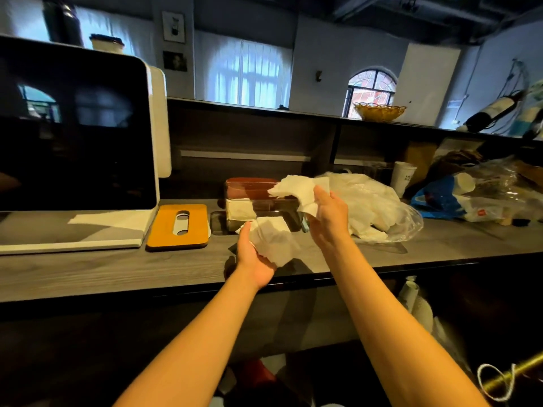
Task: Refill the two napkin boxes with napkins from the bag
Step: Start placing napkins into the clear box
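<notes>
- On the grey wood-grain surface (88,274), just past its front edge, the left hand (255,259) is turned palm-up with its fingers curled round a crumpled wad of white napkins (271,240).
- The right hand (329,212) is raised a little higher and further back, gripping a second bunch of napkins (296,188) that flares up and to the left above its fingers.
- Both hands are full; neither bunch touches the other.
- Behind and between the hands stands a clear napkin box (252,201) with a reddish-brown top. A few white sheets show low inside it at its left end; the second bunch hangs over its right end.
- I cannot tell whether the box is open on top, nor pick out a second box for certain.
- To the left of the box lies a flat orange lid (177,227) with a rounded slot in its middle, lying against the white base of a big dark screen (73,127).
- To the right of the hands slumps a clear plastic bag (379,207) with more white napkins inside, its mouth facing the right hand.
- Beyond the bag stand a white paper cup (404,177) and a heap of other bags (482,198), blue and clear.
- A woven yellow basket (379,112) sits on the shelf above the surface.
</notes>
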A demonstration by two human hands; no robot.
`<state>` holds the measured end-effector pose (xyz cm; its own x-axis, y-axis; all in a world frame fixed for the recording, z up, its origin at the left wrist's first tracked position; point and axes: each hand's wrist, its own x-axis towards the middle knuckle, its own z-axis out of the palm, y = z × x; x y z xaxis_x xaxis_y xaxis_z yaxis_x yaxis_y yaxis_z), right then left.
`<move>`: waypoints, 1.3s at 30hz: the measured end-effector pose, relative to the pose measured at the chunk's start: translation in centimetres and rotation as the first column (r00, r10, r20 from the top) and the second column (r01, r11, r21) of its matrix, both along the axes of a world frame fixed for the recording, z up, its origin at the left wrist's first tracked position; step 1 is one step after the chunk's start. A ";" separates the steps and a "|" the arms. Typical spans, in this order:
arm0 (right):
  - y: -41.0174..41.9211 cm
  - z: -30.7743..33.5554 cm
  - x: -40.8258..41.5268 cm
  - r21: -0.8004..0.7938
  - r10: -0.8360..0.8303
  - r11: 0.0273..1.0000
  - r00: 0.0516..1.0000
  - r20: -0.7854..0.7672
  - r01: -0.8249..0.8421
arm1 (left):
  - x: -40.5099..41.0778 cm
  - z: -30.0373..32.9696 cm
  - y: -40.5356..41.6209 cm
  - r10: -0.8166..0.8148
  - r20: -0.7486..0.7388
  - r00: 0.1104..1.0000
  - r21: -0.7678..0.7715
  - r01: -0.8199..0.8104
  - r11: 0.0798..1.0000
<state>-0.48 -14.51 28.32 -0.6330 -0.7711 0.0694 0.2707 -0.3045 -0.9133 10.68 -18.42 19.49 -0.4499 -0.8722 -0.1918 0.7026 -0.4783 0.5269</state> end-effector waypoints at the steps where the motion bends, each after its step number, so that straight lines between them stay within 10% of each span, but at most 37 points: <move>1: -0.1 -0.6 0.7 0.026 -0.005 1.000 1.000 -0.011 0.006 | 0.1 0.0 0.2 -0.003 -0.015 1.000 -0.013 0.003 1.000; 7: 0.0 -5.4 2.8 0.304 0.068 0.953 0.973 -0.218 0.002 | -0.3 0.2 0.6 -0.005 0.065 0.998 -0.065 0.009 0.998; 15: 1.7 -5.1 0.4 0.281 0.127 0.960 0.863 -0.489 0.018 | -1.1 -0.4 -0.3 0.136 0.173 0.975 -0.015 -0.136 0.991; 22: 1.8 -3.6 -1.2 0.049 -0.188 0.972 0.887 -0.423 0.229 | 0.1 -0.2 -0.7 0.174 0.194 0.965 -0.081 -0.161 0.984; 27: -0.8 -1.5 2.6 0.030 0.038 0.999 0.971 -0.236 -0.032 | 2.0 0.3 -1.6 0.196 0.220 0.956 -0.038 -0.193 0.981; 39: -3.8 -7.8 5.1 0.221 0.106 0.975 0.863 -0.493 0.007 | 1.8 -0.3 -1.9 0.270 0.192 0.943 -0.055 -0.264 0.963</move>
